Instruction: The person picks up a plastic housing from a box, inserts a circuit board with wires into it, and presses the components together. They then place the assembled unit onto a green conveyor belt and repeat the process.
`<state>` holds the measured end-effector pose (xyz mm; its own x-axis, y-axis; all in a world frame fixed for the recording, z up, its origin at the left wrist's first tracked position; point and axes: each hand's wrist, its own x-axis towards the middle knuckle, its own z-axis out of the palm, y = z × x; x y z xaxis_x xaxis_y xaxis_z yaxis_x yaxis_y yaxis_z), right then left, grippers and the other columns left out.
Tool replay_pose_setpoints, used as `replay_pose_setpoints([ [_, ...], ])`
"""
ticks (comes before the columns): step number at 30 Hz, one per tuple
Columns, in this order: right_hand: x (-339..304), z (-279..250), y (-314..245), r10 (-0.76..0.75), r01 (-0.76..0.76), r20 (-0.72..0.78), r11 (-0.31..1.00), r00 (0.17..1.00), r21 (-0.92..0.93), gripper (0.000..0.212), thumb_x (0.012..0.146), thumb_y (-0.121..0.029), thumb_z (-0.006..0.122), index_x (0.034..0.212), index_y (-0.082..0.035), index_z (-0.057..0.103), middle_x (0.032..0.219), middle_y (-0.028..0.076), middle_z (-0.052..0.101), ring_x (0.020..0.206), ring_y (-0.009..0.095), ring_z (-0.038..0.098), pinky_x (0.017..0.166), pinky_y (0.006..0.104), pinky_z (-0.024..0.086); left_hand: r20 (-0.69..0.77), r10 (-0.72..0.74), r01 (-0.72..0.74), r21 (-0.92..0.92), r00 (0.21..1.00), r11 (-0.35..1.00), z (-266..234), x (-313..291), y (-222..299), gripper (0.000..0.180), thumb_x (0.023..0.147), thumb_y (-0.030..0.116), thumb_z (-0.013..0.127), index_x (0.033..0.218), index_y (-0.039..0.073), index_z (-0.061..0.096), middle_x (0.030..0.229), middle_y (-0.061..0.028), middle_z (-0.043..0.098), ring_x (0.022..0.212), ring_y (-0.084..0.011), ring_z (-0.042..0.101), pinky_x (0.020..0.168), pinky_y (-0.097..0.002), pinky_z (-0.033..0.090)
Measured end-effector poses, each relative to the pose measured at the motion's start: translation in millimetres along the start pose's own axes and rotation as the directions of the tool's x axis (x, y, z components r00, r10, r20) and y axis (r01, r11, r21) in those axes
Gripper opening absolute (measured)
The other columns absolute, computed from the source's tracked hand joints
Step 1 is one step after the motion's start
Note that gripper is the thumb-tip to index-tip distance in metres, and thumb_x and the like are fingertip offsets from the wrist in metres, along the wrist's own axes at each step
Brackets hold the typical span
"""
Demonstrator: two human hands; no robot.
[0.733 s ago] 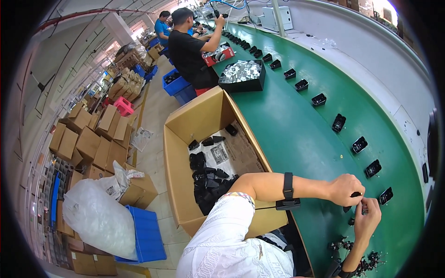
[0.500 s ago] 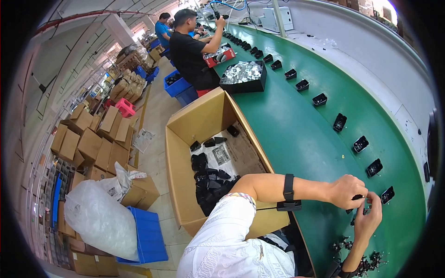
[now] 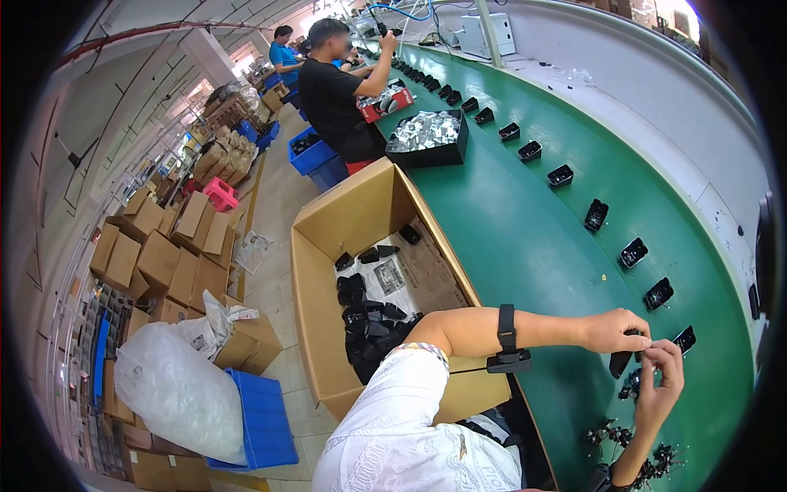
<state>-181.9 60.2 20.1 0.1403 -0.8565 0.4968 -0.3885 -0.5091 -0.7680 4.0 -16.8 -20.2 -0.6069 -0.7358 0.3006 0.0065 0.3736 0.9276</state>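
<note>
My left hand point(image 3: 616, 331) reaches over the green bench with its fingers closed around a black plastic housing point(image 3: 620, 363), most of it hidden by the hand. My right hand point(image 3: 662, 379) comes up from the lower right. Its thumb and finger are pinched together against the left fingertips; what they hold, if anything, is too small to make out. Just beyond the hands lies another black housing point(image 3: 684, 339). Small dark parts with wires point(image 3: 608, 433) are heaped below the hands, and a further pile point(image 3: 658, 464) sits beside my right forearm.
A row of black housings point(image 3: 596, 215) runs along the green bench point(image 3: 525, 238). At its left stands an open cardboard box point(image 3: 307, 271) with black housings inside. Farther off are a black tray point(image 3: 443, 154) of silvery pieces and a person in black point(image 3: 332, 98) working. Blue bins point(image 3: 266, 422) stand on the floor.
The black housing under my left hand shows more and has tilted into view. My right fingertips have closed in against the left hand. The view has shifted slightly.
</note>
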Motion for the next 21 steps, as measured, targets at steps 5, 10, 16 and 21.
replay_pose_setpoints([
  [5,-0.9,3.7,-1.7,-0.085,0.085,-0.006,0.992,0.996,-0.094,0.011,0.084,0.008,0.065,0.093,0.003,0.063,0.101,0.012,0.062,0.089,0.024,0.061,0.080,0.0322,0.049,0.197,-0.169,0.229,-0.342,0.966,0.911,0.7,3.6,-7.9,0.036,0.100,0.036,0.059,0.099,0.001,0.070,0.079,-0.0014,0.066,0.072,-0.0108,0.059,0.064,-0.0299,0.047],
  [10,-0.8,-0.1,-4.2,-0.103,0.095,-0.064,0.989,0.993,-0.110,0.011,0.084,0.006,0.068,0.093,0.002,0.063,0.102,0.013,0.062,0.090,0.024,0.061,0.082,0.0328,0.049,0.318,-0.272,0.394,-0.431,0.908,0.812,-2.3,0.3,10.3,0.032,0.100,0.035,0.060,0.097,0.005,0.070,0.081,0.0001,0.064,0.071,-0.0065,0.056,0.059,-0.0263,0.044],
  [16,-1.0,1.3,-7.1,-0.054,0.042,-0.085,0.990,0.995,-0.135,0.011,0.084,0.005,0.070,0.093,0.001,0.064,0.102,0.012,0.062,0.090,0.024,0.061,0.080,0.0329,0.049,0.255,-0.153,0.253,-0.426,0.955,0.869,3.4,0.6,2.6,0.031,0.098,0.035,0.063,0.098,0.004,0.069,0.081,0.0016,0.063,0.071,-0.0065,0.055,0.059,-0.0255,0.044],
  [21,-6.8,2.6,-5.8,-0.160,0.137,-0.099,0.970,0.982,-0.201,0.014,0.082,0.006,0.072,0.093,0.002,0.065,0.100,0.011,0.063,0.086,0.023,0.061,0.076,0.0319,0.049,0.135,-0.080,0.127,-0.382,0.988,0.915,12.6,-0.1,-0.9,0.028,0.096,0.034,0.067,0.091,0.006,0.068,0.070,0.0035,0.057,0.058,-0.0050,0.051,0.048,-0.0247,0.041],
])
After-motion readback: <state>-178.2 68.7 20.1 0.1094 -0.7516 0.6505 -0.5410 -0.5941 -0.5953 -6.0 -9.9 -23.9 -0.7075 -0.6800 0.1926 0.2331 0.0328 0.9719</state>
